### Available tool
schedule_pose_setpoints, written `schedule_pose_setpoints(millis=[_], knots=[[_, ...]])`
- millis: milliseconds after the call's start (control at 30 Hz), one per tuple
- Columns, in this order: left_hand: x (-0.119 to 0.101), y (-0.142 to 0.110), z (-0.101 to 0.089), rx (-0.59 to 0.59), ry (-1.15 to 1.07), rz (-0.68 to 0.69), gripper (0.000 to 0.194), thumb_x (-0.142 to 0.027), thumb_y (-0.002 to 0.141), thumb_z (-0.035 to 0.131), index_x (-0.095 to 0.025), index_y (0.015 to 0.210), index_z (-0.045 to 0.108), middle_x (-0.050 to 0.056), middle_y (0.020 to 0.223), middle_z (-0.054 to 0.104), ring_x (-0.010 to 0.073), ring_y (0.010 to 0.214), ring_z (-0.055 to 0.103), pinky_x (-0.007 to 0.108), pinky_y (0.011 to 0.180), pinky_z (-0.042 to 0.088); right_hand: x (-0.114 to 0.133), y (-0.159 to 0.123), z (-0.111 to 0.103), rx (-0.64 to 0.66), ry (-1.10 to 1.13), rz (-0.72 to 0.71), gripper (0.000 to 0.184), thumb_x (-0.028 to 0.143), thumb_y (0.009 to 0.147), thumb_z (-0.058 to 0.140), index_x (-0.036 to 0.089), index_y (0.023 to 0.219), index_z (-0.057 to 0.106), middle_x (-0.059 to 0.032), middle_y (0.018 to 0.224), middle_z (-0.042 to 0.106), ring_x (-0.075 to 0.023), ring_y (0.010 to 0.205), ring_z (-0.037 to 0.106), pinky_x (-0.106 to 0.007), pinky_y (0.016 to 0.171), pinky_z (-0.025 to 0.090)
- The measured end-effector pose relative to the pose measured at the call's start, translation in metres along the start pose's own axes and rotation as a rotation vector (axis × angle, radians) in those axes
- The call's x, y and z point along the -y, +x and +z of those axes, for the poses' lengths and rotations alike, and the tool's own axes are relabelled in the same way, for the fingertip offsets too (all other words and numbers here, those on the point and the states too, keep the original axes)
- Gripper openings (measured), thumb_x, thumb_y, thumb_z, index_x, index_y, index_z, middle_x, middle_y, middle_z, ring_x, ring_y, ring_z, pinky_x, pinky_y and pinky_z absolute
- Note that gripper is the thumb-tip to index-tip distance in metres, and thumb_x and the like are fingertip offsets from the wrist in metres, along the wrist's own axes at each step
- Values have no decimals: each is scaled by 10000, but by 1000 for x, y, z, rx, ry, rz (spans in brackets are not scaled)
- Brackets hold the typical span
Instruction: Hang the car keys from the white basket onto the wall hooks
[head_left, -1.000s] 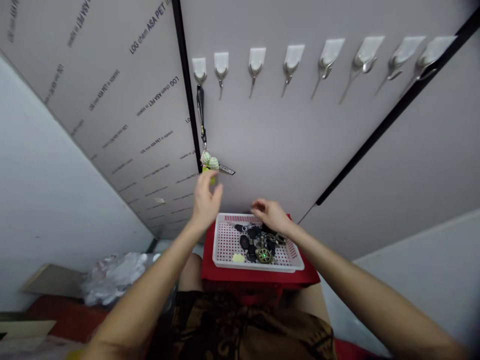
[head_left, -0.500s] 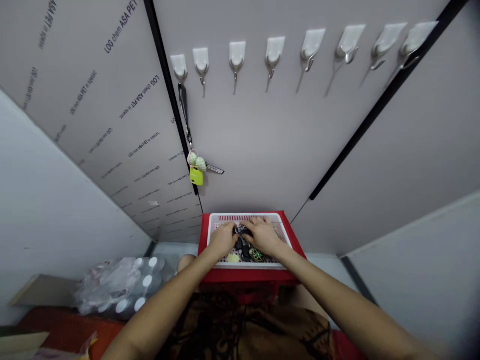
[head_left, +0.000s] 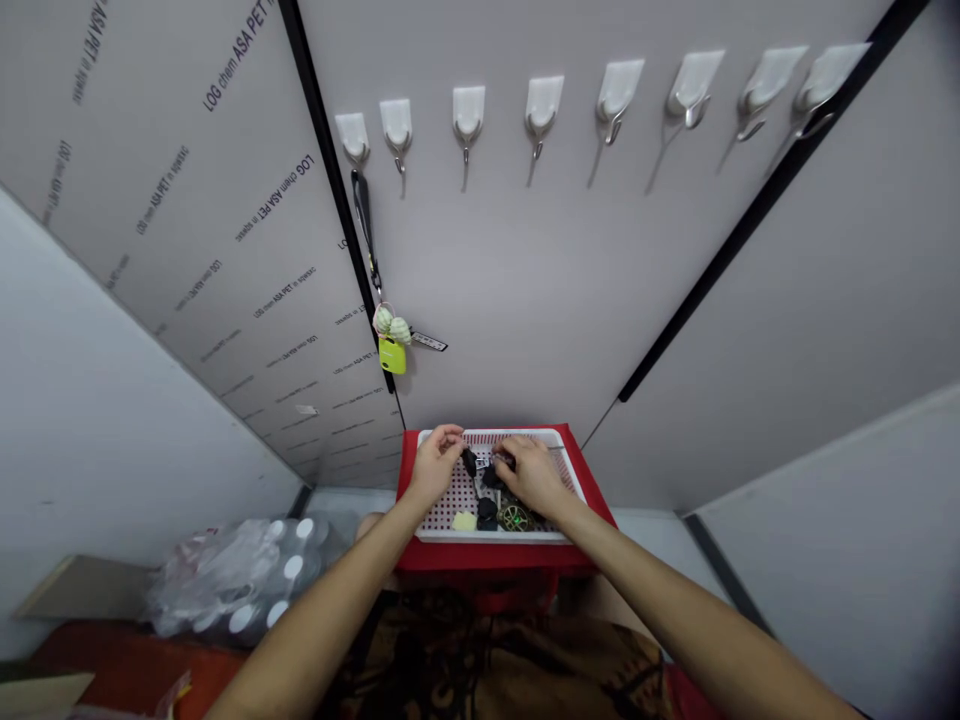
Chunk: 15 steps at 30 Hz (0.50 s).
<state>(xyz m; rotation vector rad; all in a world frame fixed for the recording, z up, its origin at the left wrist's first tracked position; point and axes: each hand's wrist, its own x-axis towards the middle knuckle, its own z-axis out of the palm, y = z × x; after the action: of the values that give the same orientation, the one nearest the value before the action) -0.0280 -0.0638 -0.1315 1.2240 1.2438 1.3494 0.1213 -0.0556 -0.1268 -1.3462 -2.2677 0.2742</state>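
At six o'clock, a basket (head_left: pixel 450 536) on a red surface (head_left: pixel 495 557) keeps keyrings (head_left: pixel 516 517) from scattering. Left hand (head_left: pixel 435 468), at its ten o'clock, narrows at a black fob (head_left: pixel 469 462); right hand (head_left: pixel 529 474), at two, curls over the pile. Neither grip is clear.

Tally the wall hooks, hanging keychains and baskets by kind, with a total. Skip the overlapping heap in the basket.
White wall hooks: 8
Hanging keychains: 1
Perforated white baskets: 1
Total: 10
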Motion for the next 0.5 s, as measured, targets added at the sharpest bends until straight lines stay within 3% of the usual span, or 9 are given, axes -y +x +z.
schedule_pose_setpoints(millis=[100, 200, 333, 500], knots=[[-2, 0, -1, 21, -89, -33, 157, -159, 583, 488, -144, 738, 464, -37, 578, 490, 64, 588, 467, 183, 599, 349, 5, 2, 0, -57, 39, -58, 204, 274, 671, 437, 180, 829, 524, -51, 844, 561, -172, 826, 454, -312, 736, 278], [-6, -1, -1, 22, -129, -57, 170, -155, 566, 509, -142, 729, 465, -45, 560, 497, 59, 561, 465, 180, 585, 345, 10, 5, 4, -3, 215, -121, 250, 282, 679, 434, 163, 887, 504, -53, 827, 568, -141, 768, 483, -274, 706, 331], [-11, -3, -2, 34, -182, -91, 169, -151, 564, 512, -141, 726, 464, -52, 547, 498, 50, 531, 454, 173, 560, 337, 14, 6, 7, 44, 402, -95, 195, 241, 683, 425, 157, 842, 503, -29, 736, 567, -107, 658, 496, -230, 632, 374], [-13, -3, -2, 34, -204, -95, 163, -134, 556, 518, -139, 711, 466, -57, 530, 495, 41, 512, 438, 165, 547, 329, 16, 4, 5, 62, 447, -119, 88, 220, 669, 433, 165, 673, 501, -2, 643, 530, -102, 618, 472, -225, 604, 373]])
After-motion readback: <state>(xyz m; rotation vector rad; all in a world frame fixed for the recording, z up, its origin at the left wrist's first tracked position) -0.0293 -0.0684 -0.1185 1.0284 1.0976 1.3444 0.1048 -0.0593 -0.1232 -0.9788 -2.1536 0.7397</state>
